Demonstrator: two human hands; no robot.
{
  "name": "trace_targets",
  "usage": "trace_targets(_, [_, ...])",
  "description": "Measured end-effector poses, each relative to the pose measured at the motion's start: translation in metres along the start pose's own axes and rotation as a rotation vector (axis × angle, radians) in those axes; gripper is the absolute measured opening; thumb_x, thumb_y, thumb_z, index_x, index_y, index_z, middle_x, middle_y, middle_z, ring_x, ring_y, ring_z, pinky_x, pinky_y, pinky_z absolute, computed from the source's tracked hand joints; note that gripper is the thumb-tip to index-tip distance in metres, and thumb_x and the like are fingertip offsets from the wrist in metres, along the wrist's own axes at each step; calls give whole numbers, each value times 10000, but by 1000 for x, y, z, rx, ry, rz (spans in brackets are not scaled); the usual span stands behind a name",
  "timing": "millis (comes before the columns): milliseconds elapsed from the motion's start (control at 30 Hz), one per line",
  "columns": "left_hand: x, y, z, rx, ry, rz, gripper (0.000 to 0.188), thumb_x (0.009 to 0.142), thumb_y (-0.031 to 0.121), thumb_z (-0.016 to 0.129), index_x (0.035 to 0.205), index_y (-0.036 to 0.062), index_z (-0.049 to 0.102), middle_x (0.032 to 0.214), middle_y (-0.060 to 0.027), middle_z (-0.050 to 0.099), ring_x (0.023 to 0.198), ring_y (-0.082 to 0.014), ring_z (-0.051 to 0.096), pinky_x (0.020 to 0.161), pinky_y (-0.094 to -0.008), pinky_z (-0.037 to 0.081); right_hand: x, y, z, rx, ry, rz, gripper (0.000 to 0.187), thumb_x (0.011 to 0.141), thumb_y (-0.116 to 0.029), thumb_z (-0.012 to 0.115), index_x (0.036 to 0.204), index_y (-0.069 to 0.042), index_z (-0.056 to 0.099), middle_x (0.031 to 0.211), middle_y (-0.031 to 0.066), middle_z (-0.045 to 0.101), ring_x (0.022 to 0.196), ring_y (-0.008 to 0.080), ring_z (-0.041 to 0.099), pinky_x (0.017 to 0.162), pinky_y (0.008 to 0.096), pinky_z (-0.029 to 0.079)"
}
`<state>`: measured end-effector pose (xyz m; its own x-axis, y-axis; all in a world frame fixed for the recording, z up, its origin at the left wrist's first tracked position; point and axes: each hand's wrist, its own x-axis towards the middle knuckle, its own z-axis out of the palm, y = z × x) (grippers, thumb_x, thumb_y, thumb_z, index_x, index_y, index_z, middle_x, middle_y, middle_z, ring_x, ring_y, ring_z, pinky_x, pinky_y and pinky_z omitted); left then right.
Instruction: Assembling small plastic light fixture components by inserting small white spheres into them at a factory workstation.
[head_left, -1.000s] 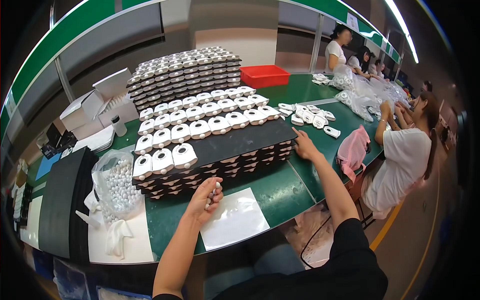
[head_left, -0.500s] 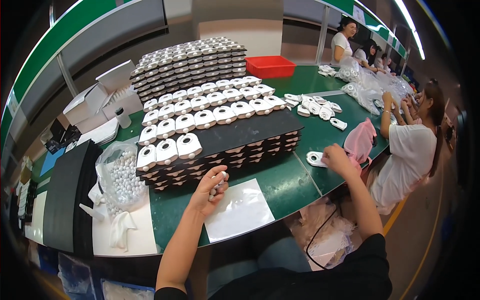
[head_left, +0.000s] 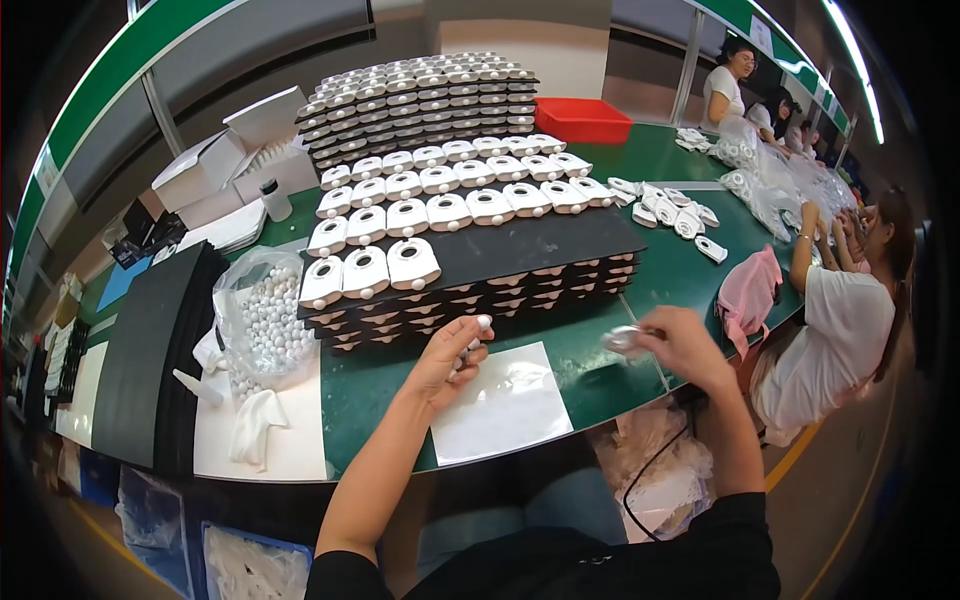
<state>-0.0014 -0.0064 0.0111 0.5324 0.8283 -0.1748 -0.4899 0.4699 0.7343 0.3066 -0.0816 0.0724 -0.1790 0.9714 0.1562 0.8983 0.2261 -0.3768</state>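
Note:
My left hand (head_left: 452, 358) is closed around several small white balls, one white ball (head_left: 485, 323) pinched at the fingertips. In my right hand (head_left: 684, 345) is a white plastic part (head_left: 622, 340), blurred by motion, gripped at one end above the green table. Between my hands and nearer to me lies a white sheet (head_left: 505, 412). Just beyond my left hand rises a stack of black boards (head_left: 490, 250). Rows of white arched parts (head_left: 408, 262) with dark round holes stand on its top board, each with a white ball at the front.
A bag of white balls (head_left: 268, 325) sits at left, by a white cloth (head_left: 258, 428) and black boards (head_left: 150, 370). Loose white parts (head_left: 668, 210) and a pink bag (head_left: 750, 295) lie at right. Behind are a red bin (head_left: 582, 120) and another stack (head_left: 420, 100). Co-workers sit at right.
My right hand has lifted the white part off the table and drawn it slightly toward the middle. A ball now shows at my left fingertips. The view has shifted slightly.

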Motion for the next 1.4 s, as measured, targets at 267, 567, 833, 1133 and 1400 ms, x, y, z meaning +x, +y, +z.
trace_targets(267, [4, -2, -1, 0, -18, 19, 230, 799, 104, 627, 1015, 90, 549, 887, -17, 545, 584, -30, 387, 375, -125, 216, 12, -56, 108, 1113, 10, 87, 149, 852, -36, 507, 993, 8, 522, 884, 22, 586, 795, 72, 539, 709, 210, 446])
trace_targets(567, [1, -2, -2, 27, -7, 17, 220, 805, 110, 620, 1013, 98, 549, 878, -9, 544, 591, -25, 381, 379, -127, 209, 16, -75, 125, 866, 101, 1, 128, 843, -48, 505, 957, 9, 519, 862, 95, 605, 748, 133, 562, 661, 266, 452])
trace_targets(833, [3, -3, -2, -5, -39, 8, 233, 821, 154, 614, 1029, 80, 542, 875, -23, 539, 601, -37, 394, 369, -123, 231, 14, -70, 129, 847, 189, -24, 75, 836, -44, 502, 897, -3, 491, 799, 119, 570, 695, 198, 556, 612, 299, 431])
trace_targets(1133, [1, -2, 3, 1, -40, 20, 234, 821, 110, 603, 1044, 72, 544, 902, -27, 545, 592, -33, 386, 377, -124, 223, 14, -77, 129, 460, 299, -266, 105, 816, -22, 523, 918, -7, 501, 772, 102, 530, 670, 184, 514, 619, 282, 418])
trace_targets(1400, [3, -6, 4, 59, 2, -12, 284, 796, 117, 636, 1060, 78, 538, 880, -19, 550, 575, -26, 371, 389, -134, 218, 17, -52, 137, 1279, 138, 35, 126, 891, -75, 468, 1010, -42, 492, 933, 49, 573, 810, 137, 547, 718, 255, 438])
